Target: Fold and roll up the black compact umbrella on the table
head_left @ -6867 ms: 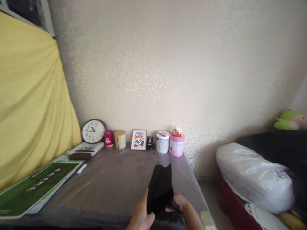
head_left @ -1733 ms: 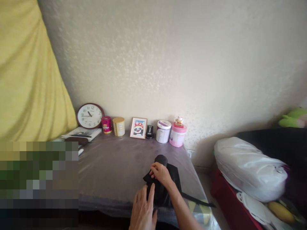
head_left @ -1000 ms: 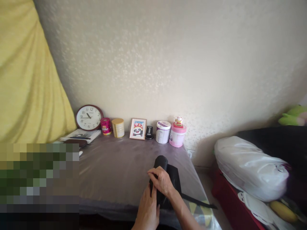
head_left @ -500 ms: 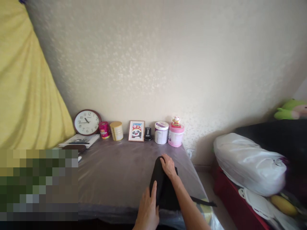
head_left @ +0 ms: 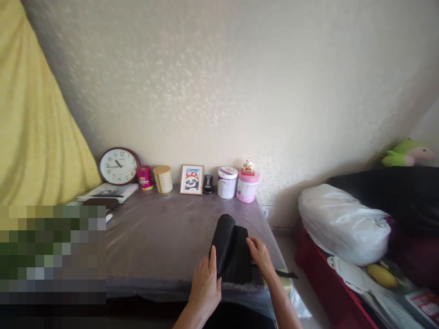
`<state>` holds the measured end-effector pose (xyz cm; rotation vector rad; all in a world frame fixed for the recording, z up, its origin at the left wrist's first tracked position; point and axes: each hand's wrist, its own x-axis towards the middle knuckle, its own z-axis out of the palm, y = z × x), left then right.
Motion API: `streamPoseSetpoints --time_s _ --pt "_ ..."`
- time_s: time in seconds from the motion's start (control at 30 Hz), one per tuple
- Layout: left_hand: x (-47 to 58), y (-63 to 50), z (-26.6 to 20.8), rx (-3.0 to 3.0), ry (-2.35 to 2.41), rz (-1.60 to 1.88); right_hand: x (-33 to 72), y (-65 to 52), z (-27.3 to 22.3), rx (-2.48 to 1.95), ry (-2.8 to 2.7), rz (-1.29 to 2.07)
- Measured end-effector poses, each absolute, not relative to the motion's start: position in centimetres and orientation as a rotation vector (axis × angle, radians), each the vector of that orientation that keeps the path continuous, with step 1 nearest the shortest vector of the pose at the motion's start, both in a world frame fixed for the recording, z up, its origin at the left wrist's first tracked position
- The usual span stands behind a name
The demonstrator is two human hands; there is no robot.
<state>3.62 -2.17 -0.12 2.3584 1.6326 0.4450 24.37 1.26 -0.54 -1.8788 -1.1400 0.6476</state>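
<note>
A black piece of fabric (head_left: 222, 237), partly rolled or folded, rests near the front right of the table, its flat part spread to the right of the thick roll. A dark strap (head_left: 290, 274) trails from its right side past the table edge. My left hand (head_left: 206, 281) grips the roll's lower left side, thumb and fingers around it. The right edge of the flat part is pinched by my right hand (head_left: 259, 256). What kind of article the fabric is, I cannot tell.
Along the wall stand a clock (head_left: 119, 167), a pink can (head_left: 145, 178), a yellow-lidded can (head_left: 163, 179), a panda picture frame (head_left: 192, 180) and two tubs, one topped by a figurine (head_left: 248, 167). On the right, a white bag (head_left: 343, 224) sits above a red box (head_left: 318, 269).
My right hand has moved from the top of the roll down to the right edge of the flat part. More of the flat fabric shows. The view has shifted slightly.
</note>
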Motion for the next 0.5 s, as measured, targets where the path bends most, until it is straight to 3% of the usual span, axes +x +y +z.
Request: streamPoseSetpoints --time_s 0.23,0.5 --pt "3.4 -2.3 0.0 2.345 1.633 0.408 23.1 1.3 -0.1 -1.813 -1.258 0.527" --pt "3.3 -2.2 0.4 2.364 1.649 0.363 19.0 4.5 1.8 -1.610 -1.265 0.652"
